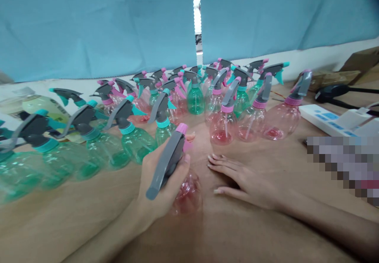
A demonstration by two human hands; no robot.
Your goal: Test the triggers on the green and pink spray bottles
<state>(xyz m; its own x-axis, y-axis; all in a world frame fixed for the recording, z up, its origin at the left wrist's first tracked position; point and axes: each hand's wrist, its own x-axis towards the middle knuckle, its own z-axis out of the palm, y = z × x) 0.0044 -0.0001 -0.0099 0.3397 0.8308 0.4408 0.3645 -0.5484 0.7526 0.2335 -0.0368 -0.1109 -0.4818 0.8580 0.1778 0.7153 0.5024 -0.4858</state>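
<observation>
My left hand [166, 180] is wrapped round the neck of a pink spray bottle [188, 198] with a grey trigger head and pink nozzle. The bottle stands near the front of the table; my fingers hide its collar. To the right, my right hand [237, 176] rests on the tabletop with its fingers spread and holds nothing. Beyond it stands another pink spray bottle [223, 126], with more pink ones beside it. A green spray bottle [137, 142] with a teal collar is in the row left of my left hand.
Several green and pink spray bottles crowd the back of the wooden table [231, 231]. On the right lie a white power strip [322, 119] with plugs and a black cable [334, 95]. Cardboard [334, 77] sits behind them, and a blue curtain [89, 26] hangs at the back.
</observation>
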